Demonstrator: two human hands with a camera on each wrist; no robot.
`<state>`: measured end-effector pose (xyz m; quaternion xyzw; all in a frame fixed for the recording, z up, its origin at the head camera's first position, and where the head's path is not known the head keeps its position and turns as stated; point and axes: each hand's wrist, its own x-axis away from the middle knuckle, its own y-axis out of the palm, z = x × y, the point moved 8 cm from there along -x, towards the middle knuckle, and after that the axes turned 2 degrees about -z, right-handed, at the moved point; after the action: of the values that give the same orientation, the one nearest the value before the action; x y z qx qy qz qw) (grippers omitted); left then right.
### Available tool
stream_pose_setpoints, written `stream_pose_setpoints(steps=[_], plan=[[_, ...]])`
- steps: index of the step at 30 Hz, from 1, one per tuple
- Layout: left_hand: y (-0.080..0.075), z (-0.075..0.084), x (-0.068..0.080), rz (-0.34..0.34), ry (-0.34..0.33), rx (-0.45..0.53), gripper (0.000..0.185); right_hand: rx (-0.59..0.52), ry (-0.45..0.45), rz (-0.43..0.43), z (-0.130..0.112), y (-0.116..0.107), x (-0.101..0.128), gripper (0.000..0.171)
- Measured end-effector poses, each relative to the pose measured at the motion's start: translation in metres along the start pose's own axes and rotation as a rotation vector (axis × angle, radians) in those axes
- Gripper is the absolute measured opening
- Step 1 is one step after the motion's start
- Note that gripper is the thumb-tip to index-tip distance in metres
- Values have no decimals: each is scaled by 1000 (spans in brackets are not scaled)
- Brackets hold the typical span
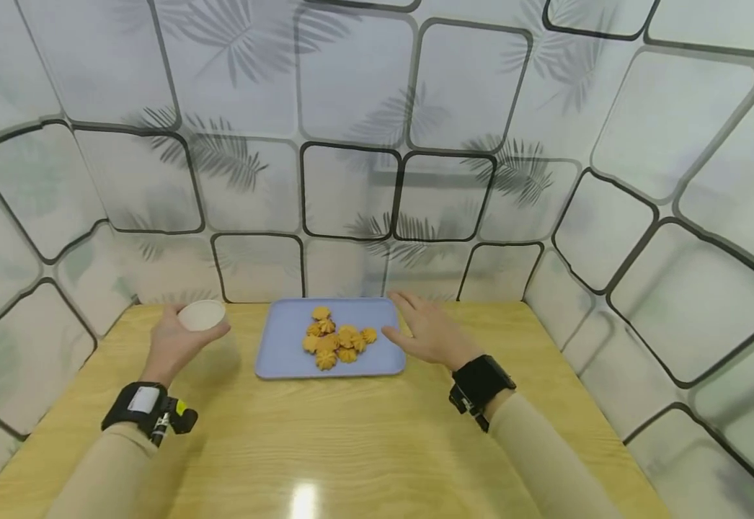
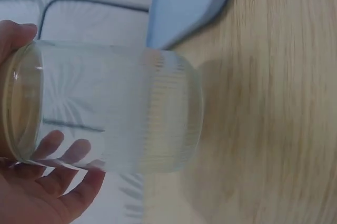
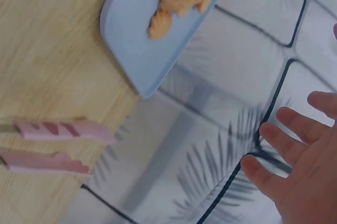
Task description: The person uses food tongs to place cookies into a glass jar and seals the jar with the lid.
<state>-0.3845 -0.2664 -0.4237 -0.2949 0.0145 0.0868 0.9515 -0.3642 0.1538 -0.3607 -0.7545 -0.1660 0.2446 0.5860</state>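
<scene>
The left hand [image 1: 176,339] grips a clear ribbed glass jar [image 2: 110,108] above the wooden table's [image 1: 351,432] far left. The right hand [image 1: 425,333], fingers spread, hovers beside the blue tray [image 1: 280,353] of piped cookies [image 1: 334,339]. Pink tongs [image 3: 52,145] lie nearby.

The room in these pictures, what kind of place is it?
Probably a staged recording booth, not a real kitchen: patterned wall panels closely enclose a small wooden table that bears a blue tray of cookies.

Bright even light, glare on the table [image 1: 303,497], edges warped, wrist views blurred.
</scene>
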Motion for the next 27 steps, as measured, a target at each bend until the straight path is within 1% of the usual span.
stream_pose_setpoints(steps=[3, 7, 11, 15, 18, 21, 24, 27], plan=[[8, 14, 9, -44, 42, -16, 103, 29, -52, -10, -18, 4, 3, 73], [28, 45, 23, -113, 124, -17, 94, 56, -100, -8, -38, 5, 13, 72], [54, 75, 41, -175, 182, 46, 85, 68, -119, -14, -54, 3, 25, 72], [86, 100, 63, -222, 241, 88, 84, 49, -118, 19, -64, -2, 33, 71], [112, 112, 79, -249, 292, 98, 82, 23, -141, 52, -72, -4, 36, 68], [134, 118, 94, -286, 333, 114, 79, -18, -173, 54, -80, -1, 35, 63], [150, 123, 104, -329, 351, 146, 78, -50, -184, 24, -86, 7, 34, 62], [164, 129, 109, -372, 360, 186, 75, -74, -159, -1, -88, 14, 33, 63]])
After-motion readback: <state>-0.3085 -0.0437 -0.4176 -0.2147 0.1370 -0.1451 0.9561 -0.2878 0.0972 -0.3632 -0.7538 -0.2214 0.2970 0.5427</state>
